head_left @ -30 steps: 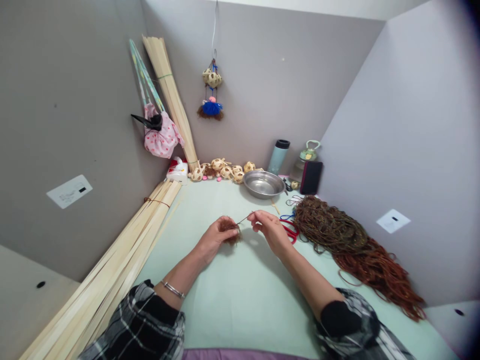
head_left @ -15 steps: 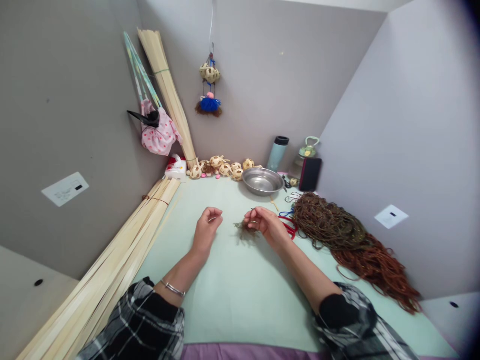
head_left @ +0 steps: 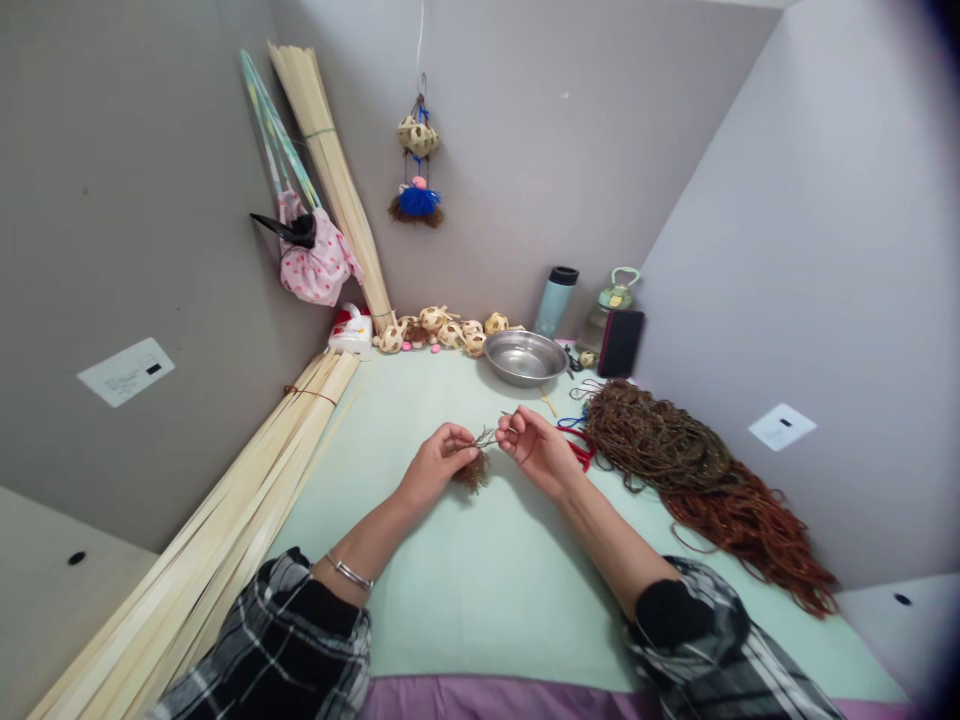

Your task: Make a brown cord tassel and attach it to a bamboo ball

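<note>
Hands (head_left: 437, 466) drew closer; the left pinches brown tuft (head_left: 472, 475)

Two hands: left hand (head_left: 433, 468), right hand (head_left: 541, 452); one brown fibre tuft (head_left: 472, 474), one red-handled scissors (head_left: 586, 459), two cord hanks (head_left: 656, 432), one metal bowl (head_left: 525, 358). Two wood-strip bundles (head_left: 330, 165), one tumbler (head_left: 556, 305), one water bottle (head_left: 598, 324), one phone (head_left: 622, 343), one tissue pack (head_left: 351, 333), one spotted pouch (head_left: 313, 268), one hanging ornament (head_left: 418, 138), one bracelet (head_left: 350, 571), two wall plates (head_left: 782, 427). At least six woven balls (head_left: 450, 334) along the back, at least two pink beads (head_left: 436, 349); overlap blocks exact counts.
</note>
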A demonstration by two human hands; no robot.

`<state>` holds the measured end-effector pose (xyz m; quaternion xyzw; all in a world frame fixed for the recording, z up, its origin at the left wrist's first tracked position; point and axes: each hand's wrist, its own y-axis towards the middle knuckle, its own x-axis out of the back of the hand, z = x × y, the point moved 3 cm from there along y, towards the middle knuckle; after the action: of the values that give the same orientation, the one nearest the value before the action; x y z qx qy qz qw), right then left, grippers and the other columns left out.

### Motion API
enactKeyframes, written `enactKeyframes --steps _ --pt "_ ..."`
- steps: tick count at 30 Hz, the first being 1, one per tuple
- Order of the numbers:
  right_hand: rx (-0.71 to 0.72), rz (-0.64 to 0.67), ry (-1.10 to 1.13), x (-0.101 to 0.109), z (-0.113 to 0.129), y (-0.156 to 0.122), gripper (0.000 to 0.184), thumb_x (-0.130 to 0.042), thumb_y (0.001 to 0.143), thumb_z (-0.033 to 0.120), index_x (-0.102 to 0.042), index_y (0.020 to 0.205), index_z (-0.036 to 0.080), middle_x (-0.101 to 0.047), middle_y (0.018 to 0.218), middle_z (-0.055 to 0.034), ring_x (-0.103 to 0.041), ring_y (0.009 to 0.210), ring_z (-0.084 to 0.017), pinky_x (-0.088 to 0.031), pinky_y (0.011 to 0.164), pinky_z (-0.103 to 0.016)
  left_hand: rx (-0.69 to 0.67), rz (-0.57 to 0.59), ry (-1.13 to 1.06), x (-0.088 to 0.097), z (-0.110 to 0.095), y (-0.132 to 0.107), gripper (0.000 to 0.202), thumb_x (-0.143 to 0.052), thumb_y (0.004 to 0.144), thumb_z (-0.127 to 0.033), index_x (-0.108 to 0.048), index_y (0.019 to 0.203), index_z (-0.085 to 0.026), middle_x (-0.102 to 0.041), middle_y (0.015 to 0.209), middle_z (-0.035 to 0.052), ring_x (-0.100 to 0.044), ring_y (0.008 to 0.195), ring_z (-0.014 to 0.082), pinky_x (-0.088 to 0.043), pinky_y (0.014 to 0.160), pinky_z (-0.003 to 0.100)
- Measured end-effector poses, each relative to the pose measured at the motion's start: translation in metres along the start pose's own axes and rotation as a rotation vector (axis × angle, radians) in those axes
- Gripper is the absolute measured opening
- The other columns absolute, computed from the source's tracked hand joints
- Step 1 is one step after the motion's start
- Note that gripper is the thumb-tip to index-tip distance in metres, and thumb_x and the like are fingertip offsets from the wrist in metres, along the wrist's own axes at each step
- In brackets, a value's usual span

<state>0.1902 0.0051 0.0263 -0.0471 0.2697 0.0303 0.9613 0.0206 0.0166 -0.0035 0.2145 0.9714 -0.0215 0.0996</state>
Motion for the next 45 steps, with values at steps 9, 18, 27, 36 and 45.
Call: enactKeyframes --steps 9,18,27,36,45 --pt "0.14 -0.039 -0.239 0.0 0.002 -0.002 0.025 -0.071 0.076 0.037 -0.056 0.069 0.018 -0.062 0.076 -0.0016 -0.048 0.056 -0.01 -0.035 0.054 -0.024 0.045 -0.019 -0.089 0.0 -0.004 -0.002 0.027 -0.073 0.078 -0.04 -0.062 0.089 -0.018 -0.061 0.076 -0.0002 -0.055 0.066 0.0107 -0.04 0.062 0.022" --pt "0.118 0.026 -0.248 -0.007 0.0 -0.005 0.02 -0.072 0.076 0.034 -0.062 0.072 0.017 -0.064 0.078 -0.0023 -0.052 0.06 -0.01 -0.038 0.058 -0.024 0.117 0.031 -0.081 -0.001 -0.002 -0.002 0.034 -0.076 0.071 -0.029 -0.06 0.098 -0.017 -0.061 0.077 0.0007 -0.059 0.064 0.0115 -0.044 0.062 0.024" --pt "0.116 0.02 -0.279 -0.007 0.0 -0.006 0.021 -0.071 0.078 0.034 -0.062 0.071 0.016 -0.064 0.077 -0.002 -0.05 0.057 -0.009 -0.036 0.055 -0.024 0.122 -0.076 -0.282 0.006 -0.005 0.001 0.024 -0.072 0.072 -0.026 -0.054 0.087 -0.019 -0.064 0.089 0.0003 -0.058 0.068 0.0093 -0.047 0.059 0.021" --pt "0.107 0.222 -0.72 -0.017 -0.013 -0.009 0.018 -0.068 0.078 0.031 -0.064 0.088 0.015 -0.065 0.077 -0.0013 -0.048 0.06 -0.01 -0.035 0.058 -0.024 0.141 0.017 -0.411 0.005 -0.014 -0.001 0.026 -0.074 0.07 -0.024 -0.056 0.087 -0.017 -0.065 0.086 0.0012 -0.052 0.055 0.0053 -0.031 0.042 0.015" --pt "0.09 0.003 -0.69 -0.003 -0.012 -0.001 0.029 -0.068 0.076 0.043 -0.067 0.08 0.015 -0.04 0.048 0.0068 -0.03 0.045 -0.007 -0.021 0.047 -0.024 0.081 -0.315 -0.462 0.024 -0.007 0.006 0.023 -0.075 0.067 -0.018 -0.058 0.083 -0.016 -0.065 0.098 0.0039 -0.066 0.087 0.0141 -0.053 0.077 0.024"
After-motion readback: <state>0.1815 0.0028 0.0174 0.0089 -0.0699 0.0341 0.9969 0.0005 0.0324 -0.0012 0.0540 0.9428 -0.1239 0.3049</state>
